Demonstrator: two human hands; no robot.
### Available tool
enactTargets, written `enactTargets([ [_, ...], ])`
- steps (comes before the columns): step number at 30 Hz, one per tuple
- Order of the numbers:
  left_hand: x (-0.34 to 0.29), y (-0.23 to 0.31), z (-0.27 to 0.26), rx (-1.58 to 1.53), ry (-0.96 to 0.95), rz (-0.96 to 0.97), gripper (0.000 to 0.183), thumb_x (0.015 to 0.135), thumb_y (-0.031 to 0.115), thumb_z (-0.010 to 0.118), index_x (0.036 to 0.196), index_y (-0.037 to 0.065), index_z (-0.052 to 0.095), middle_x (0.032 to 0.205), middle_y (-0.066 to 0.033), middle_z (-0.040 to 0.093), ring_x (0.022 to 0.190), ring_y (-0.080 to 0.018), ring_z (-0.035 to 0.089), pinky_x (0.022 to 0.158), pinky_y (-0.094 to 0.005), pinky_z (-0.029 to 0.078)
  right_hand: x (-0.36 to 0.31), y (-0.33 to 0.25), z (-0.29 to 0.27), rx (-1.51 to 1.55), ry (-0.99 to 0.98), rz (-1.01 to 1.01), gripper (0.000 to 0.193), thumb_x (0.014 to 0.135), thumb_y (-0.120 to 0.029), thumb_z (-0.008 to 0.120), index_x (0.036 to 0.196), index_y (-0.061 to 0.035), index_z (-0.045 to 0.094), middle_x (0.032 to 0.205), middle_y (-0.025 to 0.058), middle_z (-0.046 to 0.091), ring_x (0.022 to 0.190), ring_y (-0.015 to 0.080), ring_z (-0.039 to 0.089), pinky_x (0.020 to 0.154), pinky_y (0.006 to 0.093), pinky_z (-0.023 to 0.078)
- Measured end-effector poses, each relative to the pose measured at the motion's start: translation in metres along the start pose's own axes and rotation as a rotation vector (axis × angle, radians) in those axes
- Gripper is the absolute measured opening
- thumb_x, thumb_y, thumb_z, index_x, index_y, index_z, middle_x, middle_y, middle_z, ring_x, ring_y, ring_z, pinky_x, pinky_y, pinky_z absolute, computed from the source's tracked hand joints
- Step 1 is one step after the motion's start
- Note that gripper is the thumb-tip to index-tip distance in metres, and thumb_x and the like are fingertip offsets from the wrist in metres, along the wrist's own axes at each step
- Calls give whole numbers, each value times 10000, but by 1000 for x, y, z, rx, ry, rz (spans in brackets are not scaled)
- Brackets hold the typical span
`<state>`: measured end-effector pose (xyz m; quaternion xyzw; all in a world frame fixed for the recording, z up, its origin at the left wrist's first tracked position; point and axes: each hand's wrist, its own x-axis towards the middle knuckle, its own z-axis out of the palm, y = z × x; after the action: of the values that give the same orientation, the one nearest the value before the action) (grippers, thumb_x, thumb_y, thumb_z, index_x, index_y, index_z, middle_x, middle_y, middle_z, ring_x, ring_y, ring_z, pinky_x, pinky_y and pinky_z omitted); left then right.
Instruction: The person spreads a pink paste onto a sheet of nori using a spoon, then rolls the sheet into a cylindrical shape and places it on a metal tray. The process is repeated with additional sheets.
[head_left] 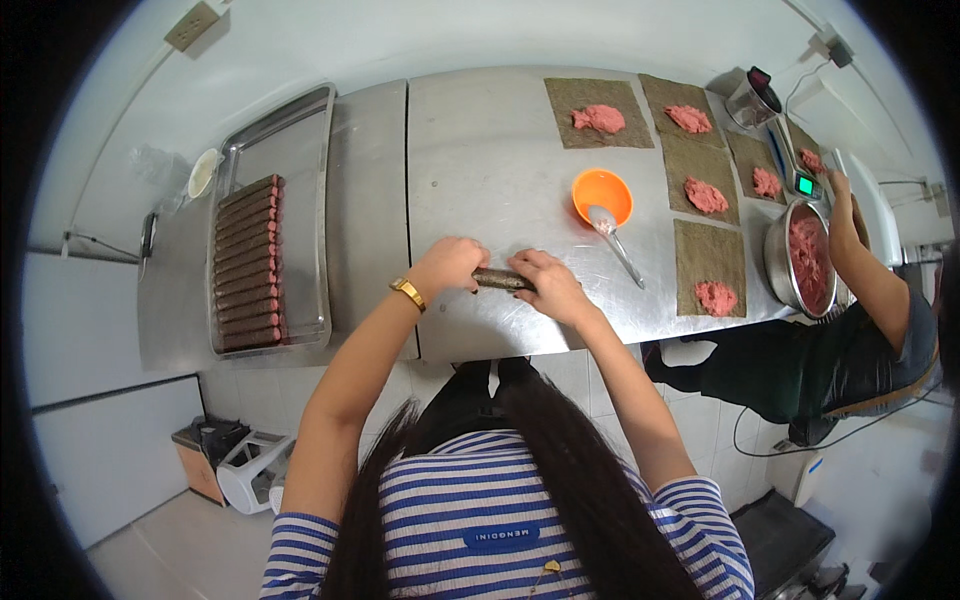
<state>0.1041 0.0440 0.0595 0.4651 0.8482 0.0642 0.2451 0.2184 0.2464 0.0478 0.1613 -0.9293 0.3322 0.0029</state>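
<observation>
Between my two hands a dark seaweed roll (503,279) lies on the steel table, close to its front edge. My left hand (455,266) closes round the roll's left end, and a gold watch sits on that wrist. Fingers of my right hand (548,284) curl over the other end. Beyond my right hand stands an orange bowl (617,199) with a metal spoon (621,247) leaning over its rim. To the right lie several seaweed sheets (690,238), each bearing a lump of pink minced meat (715,297).
A metal tray (325,250) at left holds a row of finished-looking rolls (248,265). At right, a co-worker's arm (868,255) reaches past a steel bowl of meat (775,262) toward a scale (806,186). A small pale bowl (204,173) stands beyond the tray.
</observation>
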Motion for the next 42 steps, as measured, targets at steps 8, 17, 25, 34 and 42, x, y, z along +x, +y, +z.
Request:
enactTargets([
  [8,-11,4,16,-41,135,-52,338,614,148,799,893,80,619,921,-75,643,900,-305,621,754,-424,511,-12,13,15,-91,-58,25,359,737,-44,671,1089,8,623,1030,152,583,1028,329,579,876,426,502],
  [17,-6,4,8,-16,55,-48,344,606,128,797,897,92,616,918,-70,645,919,-302,621,755,-427,509,-41,39,-42,-204,-219,143,403,701,-117,769,1066,1,644,1050,156,588,1025,338,588,879,420,505],
  [25,-10,5,10,-60,-16,-119,373,562,134,806,895,91,642,884,-68,668,882,-297,639,731,-421,512,18,18,12,132,-182,-73,427,721,-119,755,1120,-11,650,1065,157,613,1022,340,607,866,425,509],
  [34,-107,-6,19,-557,-497,-645,650,734,637,695,1012,49,698,979,-137,707,895,-237,671,788,-357,542,26,0,22,137,-529,-213,358,694,-55,723,1050,-48,692,1023,134,639,1006,335,620,882,424,498],
  [42,-183,57,141,-1758,-148,-543,695,908,605,554,1278,18,574,1176,-120,640,1063,-211,632,958,-311,495,11,-20,47,186,-737,-434,354,654,-49,716,1008,-59,699,1000,129,641,1005,333,609,867,419,497],
])
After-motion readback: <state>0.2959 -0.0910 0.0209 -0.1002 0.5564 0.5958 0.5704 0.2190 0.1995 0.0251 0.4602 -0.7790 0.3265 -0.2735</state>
